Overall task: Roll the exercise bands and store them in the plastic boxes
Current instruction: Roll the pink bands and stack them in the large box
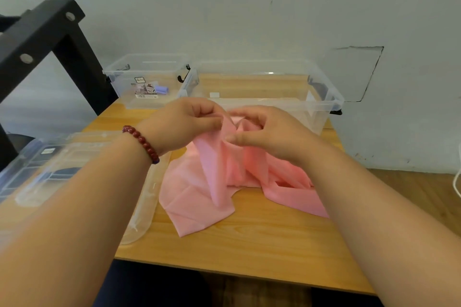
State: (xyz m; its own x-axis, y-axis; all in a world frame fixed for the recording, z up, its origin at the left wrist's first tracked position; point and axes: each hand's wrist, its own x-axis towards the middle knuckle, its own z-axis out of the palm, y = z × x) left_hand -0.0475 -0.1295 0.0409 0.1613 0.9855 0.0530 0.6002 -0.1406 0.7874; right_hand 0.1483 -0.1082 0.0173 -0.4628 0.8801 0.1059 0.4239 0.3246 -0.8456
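Pinched one end of the thin pink elastic exercise band [199,197] with left hand [184,124] and right hand [264,132], fingers curled on it, raised just above the light wooden table [249,244]. Left the remainder crumpled there, in front of the large clear plastic box [324,102]. Judged as untangling, with rolling not yet begun. Needed next: flattening the strip, then winding tightly from the held end. Noted a small purple roll [162,89] inside the smaller clear plastic box [119,77].
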